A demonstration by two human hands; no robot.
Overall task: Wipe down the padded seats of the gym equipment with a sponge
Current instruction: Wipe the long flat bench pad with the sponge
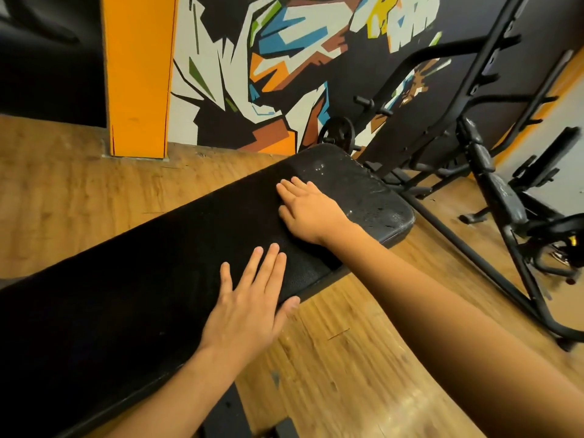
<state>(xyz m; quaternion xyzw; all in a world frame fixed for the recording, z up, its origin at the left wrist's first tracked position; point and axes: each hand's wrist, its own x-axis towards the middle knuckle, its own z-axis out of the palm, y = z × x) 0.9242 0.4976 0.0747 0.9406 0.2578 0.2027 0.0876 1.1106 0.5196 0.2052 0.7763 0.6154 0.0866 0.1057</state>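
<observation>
Head view: black bench pad (142, 295) runs diagonally from lower left to centre over the wood floor (347, 374), far end beaded with droplets. Left hand (249, 298) lies flat on the pad's near edge, fingers straight and spread, thumb over the side. Right hand (308, 210) is flat too, fingers straight, holding nothing visible, at the edge of the wet patch — weight plate (335, 130) and mural wall (268, 58) behind.

We see a long black padded bench (126, 279) running diagonally from lower left to upper right; its far seat pad (357, 181) glistens with droplets.
</observation>
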